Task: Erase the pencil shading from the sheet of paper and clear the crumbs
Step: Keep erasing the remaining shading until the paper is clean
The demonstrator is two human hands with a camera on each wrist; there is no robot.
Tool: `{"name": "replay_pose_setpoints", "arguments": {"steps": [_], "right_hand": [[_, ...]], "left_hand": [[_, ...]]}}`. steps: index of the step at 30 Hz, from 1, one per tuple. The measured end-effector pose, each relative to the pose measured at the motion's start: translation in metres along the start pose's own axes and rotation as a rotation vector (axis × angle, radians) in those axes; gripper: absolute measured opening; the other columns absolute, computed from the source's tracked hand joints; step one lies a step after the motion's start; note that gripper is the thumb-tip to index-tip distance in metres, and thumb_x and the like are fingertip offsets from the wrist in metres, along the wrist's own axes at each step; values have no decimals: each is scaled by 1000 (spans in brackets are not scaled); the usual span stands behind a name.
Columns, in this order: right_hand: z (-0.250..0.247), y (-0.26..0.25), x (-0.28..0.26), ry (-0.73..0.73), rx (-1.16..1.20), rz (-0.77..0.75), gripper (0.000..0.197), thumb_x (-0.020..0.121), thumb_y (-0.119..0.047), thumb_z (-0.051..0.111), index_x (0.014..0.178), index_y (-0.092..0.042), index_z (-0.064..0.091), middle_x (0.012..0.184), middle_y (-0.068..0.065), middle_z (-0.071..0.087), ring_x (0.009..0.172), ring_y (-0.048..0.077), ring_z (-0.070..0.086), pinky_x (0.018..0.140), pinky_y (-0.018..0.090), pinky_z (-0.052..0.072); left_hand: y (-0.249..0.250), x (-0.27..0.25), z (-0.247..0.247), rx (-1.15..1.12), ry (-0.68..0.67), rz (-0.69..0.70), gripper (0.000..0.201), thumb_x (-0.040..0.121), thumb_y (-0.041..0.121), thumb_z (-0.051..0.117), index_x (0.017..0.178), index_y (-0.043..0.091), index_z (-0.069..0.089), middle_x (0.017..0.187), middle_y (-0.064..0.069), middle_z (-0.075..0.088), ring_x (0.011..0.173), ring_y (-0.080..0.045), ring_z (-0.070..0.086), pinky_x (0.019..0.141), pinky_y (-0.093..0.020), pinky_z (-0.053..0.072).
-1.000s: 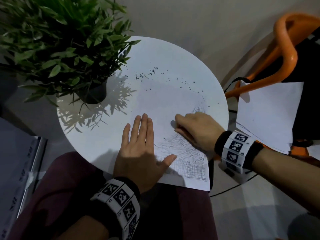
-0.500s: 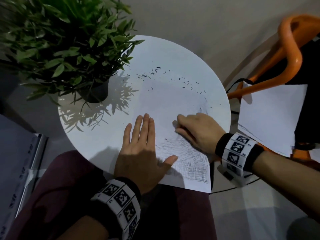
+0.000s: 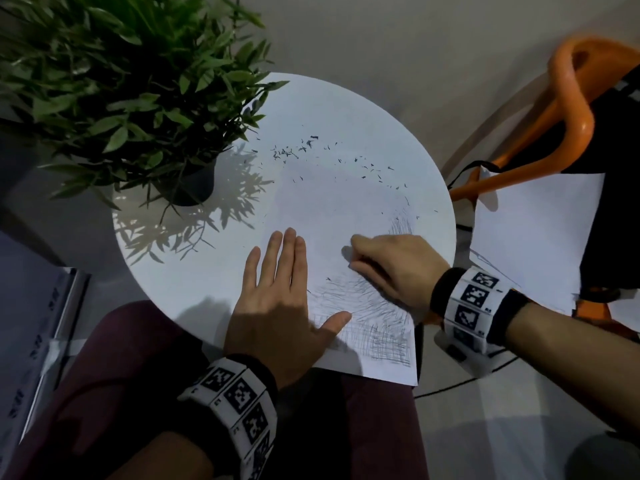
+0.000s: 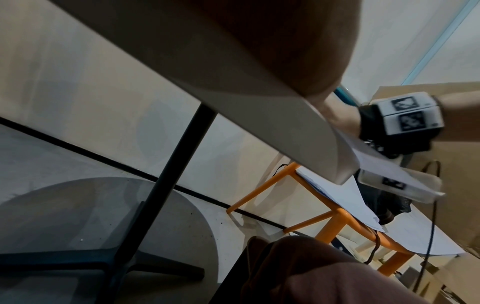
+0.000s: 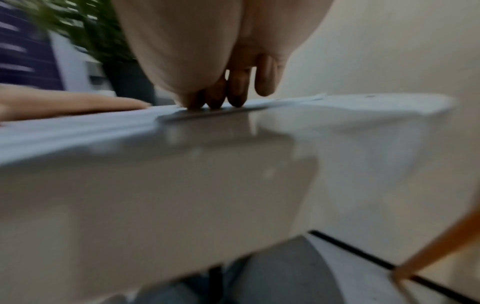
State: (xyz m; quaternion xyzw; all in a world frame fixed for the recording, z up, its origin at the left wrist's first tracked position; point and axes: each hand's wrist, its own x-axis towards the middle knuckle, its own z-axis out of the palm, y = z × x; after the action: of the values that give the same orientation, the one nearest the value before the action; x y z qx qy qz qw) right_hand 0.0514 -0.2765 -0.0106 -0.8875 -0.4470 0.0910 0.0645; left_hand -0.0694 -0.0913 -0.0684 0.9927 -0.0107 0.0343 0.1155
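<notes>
Paper sheet (image 3: 346, 209) lies flat, long axis running away from the person.

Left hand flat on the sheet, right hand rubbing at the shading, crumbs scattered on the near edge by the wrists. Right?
Not quite. In the head view the crumbs lie on the far side of the sheet, toward the plant. Left hand flat and right hand on the shading both hold.

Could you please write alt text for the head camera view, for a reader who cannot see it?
The left hand lies flat on a white sheet of paper with pencil shading on a round white table; the right hand, fingers curled, presses the sheet. Dark crumbs lie scattered beside a potted green plant.
</notes>
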Motion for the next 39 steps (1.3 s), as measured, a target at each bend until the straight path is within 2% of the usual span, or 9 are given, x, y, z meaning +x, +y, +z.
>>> {"name": "replay_pose_setpoints", "arguments": {"steps": [6, 10, 14, 18, 22, 27, 31, 34, 39], "right_hand": [[-19, 59, 21, 69, -65, 282, 20, 100, -38, 46, 90, -28, 32, 75, -1, 58, 73, 35, 60, 61, 40, 47], [-7, 9, 11, 40, 163, 130, 18, 98, -40, 53, 101, -26, 42, 71, -11, 59, 65, 20, 56, 60, 36, 45], [6, -23, -1, -60, 108, -6, 15, 101, -39, 47, 97, -28, 38, 65, -16, 50, 59, 15, 46, 55, 31, 36], [-1, 12, 3, 6, 24, 67, 18, 101, -44, 43, 96, -28, 36, 81, -6, 66, 68, 25, 60, 58, 33, 43], [-13, 54, 14, 52, -62, 289, 20, 100, -43, 44, 99, -24, 38, 83, 2, 67, 76, 34, 61, 59, 35, 41], [-10, 17, 9, 46, 175, 288, 25, 96, -41, 58, 106, -25, 43, 79, -12, 62, 74, 21, 56, 66, 36, 42], [-8, -2, -3, -71, -150, 311, 29, 100, -49, 44, 98, -20, 39, 86, 2, 68, 75, 31, 60, 63, 35, 35], [-17, -7, -4, -113, -470, 381, 26, 106, -43, 28, 94, -20, 32, 83, 6, 66, 56, 25, 44, 68, 34, 26], [-15, -27, 1, -189, -385, 376, 22, 106, -39, 26, 99, -23, 39, 70, -2, 50, 59, 24, 41, 62, 34, 32]], "left_hand": [[0, 0, -1, -15, -7, -7, 108, 89, 81, 26, 156, -3, 16, 165, -17, 12, 154, -28, 7, 121, -53, 19], [1, 1, 0, -25, 10, -9, 107, 89, 80, 29, 155, -3, 18, 164, -18, 15, 154, -29, 10, 120, -53, 20], [2, 0, -1, -30, 2, -12, 107, 87, 79, 32, 155, -3, 20, 164, -18, 17, 153, -29, 13, 121, -53, 19], [2, 1, -3, -14, -28, -16, 109, 87, 81, 28, 156, -2, 17, 164, -18, 14, 154, -29, 10, 121, -52, 17], [1, -1, -3, -36, -21, -9, 107, 89, 80, 26, 156, -3, 16, 165, -17, 13, 154, -29, 7, 122, -52, 16], [2, 2, -2, -56, -10, -11, 106, 87, 79, 27, 156, -2, 17, 164, -17, 14, 154, -29, 8, 121, -54, 17], [1, 2, -2, -43, -40, -11, 107, 87, 80, 23, 157, -1, 13, 165, -17, 9, 154, -29, 3, 123, -53, 12], [0, 3, -4, -26, -74, -15, 108, 87, 81, 18, 158, 0, 6, 166, -16, 2, 154, -28, -3, 123, -52, 7], [0, 4, -7, -37, -106, -20, 107, 86, 83, 8, 156, 5, -16, 164, -12, -21, 151, -26, -23, 123, -50, -8]]}}
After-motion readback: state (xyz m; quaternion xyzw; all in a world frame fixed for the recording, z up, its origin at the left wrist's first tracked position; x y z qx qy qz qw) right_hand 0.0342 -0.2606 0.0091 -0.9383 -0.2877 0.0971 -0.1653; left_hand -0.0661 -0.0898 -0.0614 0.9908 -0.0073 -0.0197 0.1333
